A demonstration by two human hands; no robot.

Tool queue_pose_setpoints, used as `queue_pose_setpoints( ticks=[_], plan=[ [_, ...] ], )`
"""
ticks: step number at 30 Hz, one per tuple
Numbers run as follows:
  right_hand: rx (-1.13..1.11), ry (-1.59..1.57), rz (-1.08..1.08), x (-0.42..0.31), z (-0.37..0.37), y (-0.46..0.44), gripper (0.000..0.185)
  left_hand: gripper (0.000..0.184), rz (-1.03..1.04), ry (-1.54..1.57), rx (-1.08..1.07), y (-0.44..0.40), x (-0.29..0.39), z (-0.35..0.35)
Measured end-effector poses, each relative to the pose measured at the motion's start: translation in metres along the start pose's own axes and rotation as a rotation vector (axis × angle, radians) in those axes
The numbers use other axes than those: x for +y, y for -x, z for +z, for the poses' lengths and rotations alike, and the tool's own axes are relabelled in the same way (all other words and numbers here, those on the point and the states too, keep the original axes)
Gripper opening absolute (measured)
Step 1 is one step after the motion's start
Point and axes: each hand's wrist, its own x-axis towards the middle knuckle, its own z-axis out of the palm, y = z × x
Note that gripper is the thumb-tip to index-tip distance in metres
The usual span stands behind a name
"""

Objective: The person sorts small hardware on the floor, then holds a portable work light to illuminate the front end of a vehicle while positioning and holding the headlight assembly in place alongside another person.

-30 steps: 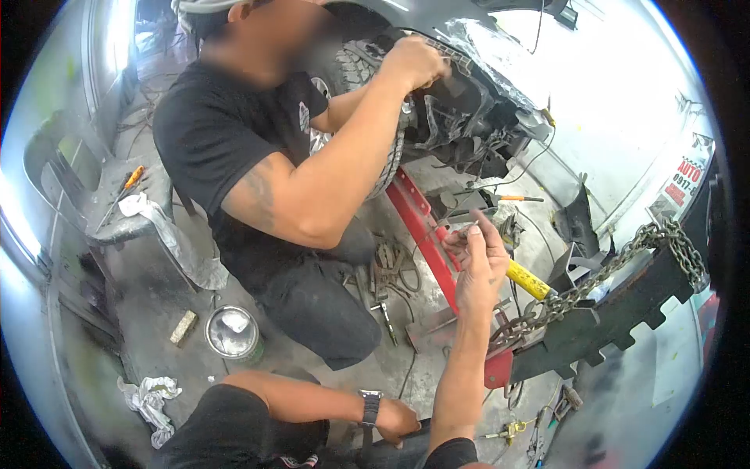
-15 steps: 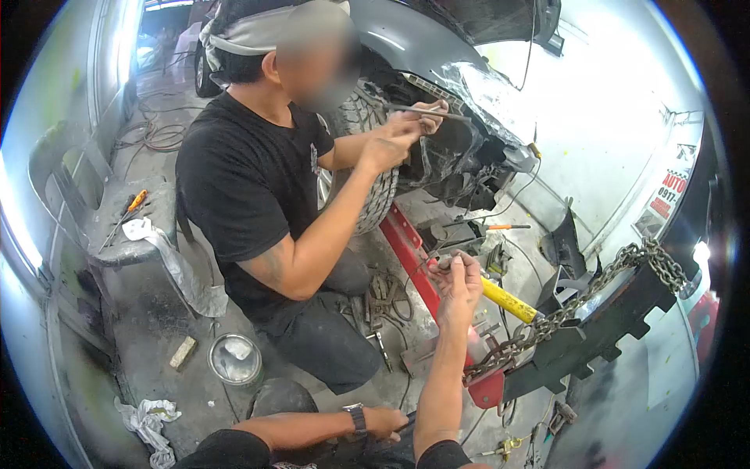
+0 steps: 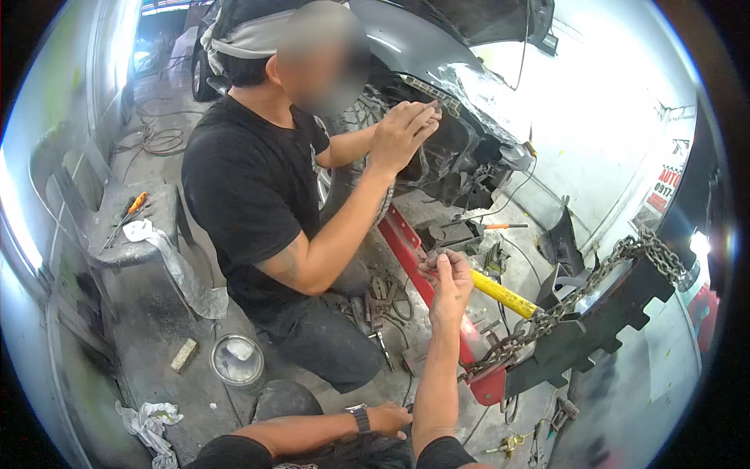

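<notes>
My right hand is raised in front of the red steel beam, its thumb and fingers pinched together. Whatever lies between the fingertips is too small to make out. Just right of it a yellow cylinder slants down to a rusty chain. Low over my lap is my left hand, a watch on its wrist. Its fingers are curled, and their inner side is hidden.
A co-worker kneels to the left, both hands raised by the car's damaged front. A chair with a screwdriver, an open can and a rag are at left. A notched black steel arm extends right.
My right hand has shifted slightly left, its fingers still pinched. The co-worker's hands have come together higher up, and the long thin bar seen in them earlier no longer shows. My left hand stays low.
</notes>
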Motion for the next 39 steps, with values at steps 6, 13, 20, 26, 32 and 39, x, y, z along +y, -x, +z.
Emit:
queue_pose_setpoints(
  ticks=[6, 13, 20, 26, 32, 39],
  plan=[
    [0.000, 0.013, 0.011, -0.005, -0.003, 0.004, 0.018, 0.051, 0.020, 0.013, 0.036, -0.006, -0.008, 0.019],
    [0.013, -0.024, 0.002, -0.008, -0.011, -0.001, 0.018, 0.048, 0.071, 0.012, 0.035, -0.017, -0.006, 0.027],
    [0.008, -0.020, -0.023, -0.015, -0.026, -0.001, 0.018, 0.049, 0.067, -0.022, 0.005, -0.025, -0.013, 0.034],
    [0.044, -0.036, -0.032, -0.016, -0.037, 0.001, 0.020, 0.051, 0.040, 0.001, -0.013, -0.024, -0.011, 0.030],
    [0.040, 0.018, -0.032, -0.020, -0.040, 0.001, 0.024, 0.049, 0.033, -0.018, -0.033, -0.023, -0.013, 0.033],
    [0.002, 0.016, -0.030, -0.021, -0.036, -0.006, 0.025, 0.048, -0.039, -0.004, -0.115, -0.017, 0.002, 0.009]
  ],
)
